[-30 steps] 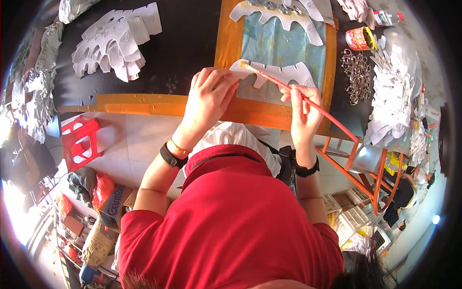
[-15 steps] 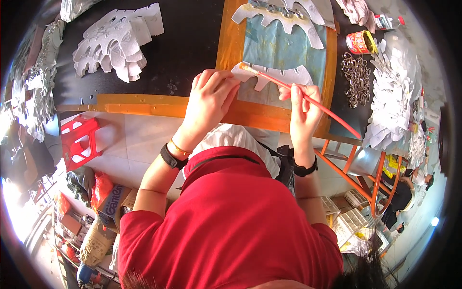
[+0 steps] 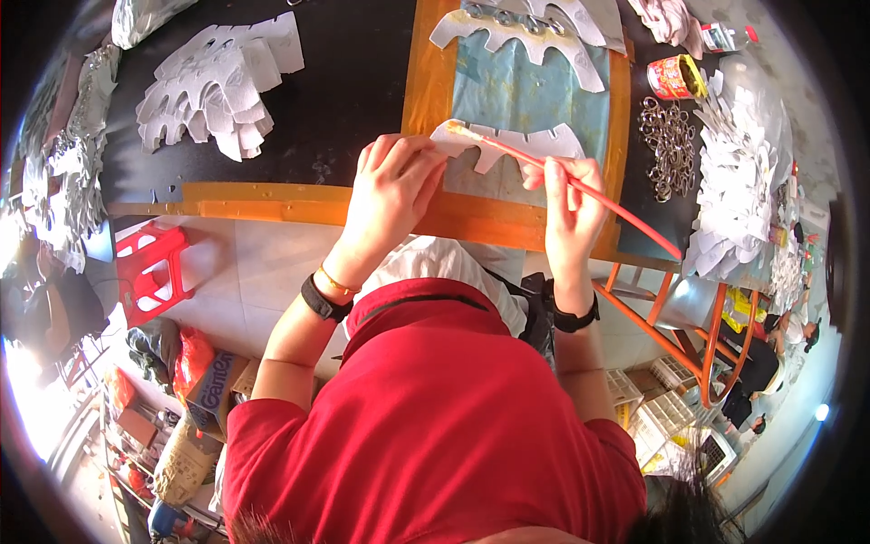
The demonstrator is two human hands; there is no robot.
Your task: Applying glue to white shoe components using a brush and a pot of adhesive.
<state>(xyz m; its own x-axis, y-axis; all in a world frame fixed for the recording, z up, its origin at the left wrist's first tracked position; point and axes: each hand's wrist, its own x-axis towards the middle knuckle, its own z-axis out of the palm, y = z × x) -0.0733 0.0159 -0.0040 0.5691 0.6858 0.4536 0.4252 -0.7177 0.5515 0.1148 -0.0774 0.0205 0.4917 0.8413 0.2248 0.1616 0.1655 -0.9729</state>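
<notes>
My left hand [image 3: 391,186] presses down on the left end of a white scalloped paper cutout [image 3: 535,145] that lies on a blue-grey mat [image 3: 535,86] in an orange-framed board. My right hand [image 3: 571,213] grips a long red brush [image 3: 589,195]. Its bristle tip rests on the cutout's left end, right by my left fingers. More white scalloped cutouts [image 3: 521,27] lie at the far end of the mat.
A pile of white cutouts [image 3: 213,86] lies on the black tabletop at left. A small tin can [image 3: 675,77], metal rings [image 3: 669,140] and a heap of white paper shapes [image 3: 739,186] are at right. A red stool [image 3: 149,272] stands on the floor below left.
The brush tip has slid left along the cutout toward my left hand. My left hand stays pressed on the cutout's end.
</notes>
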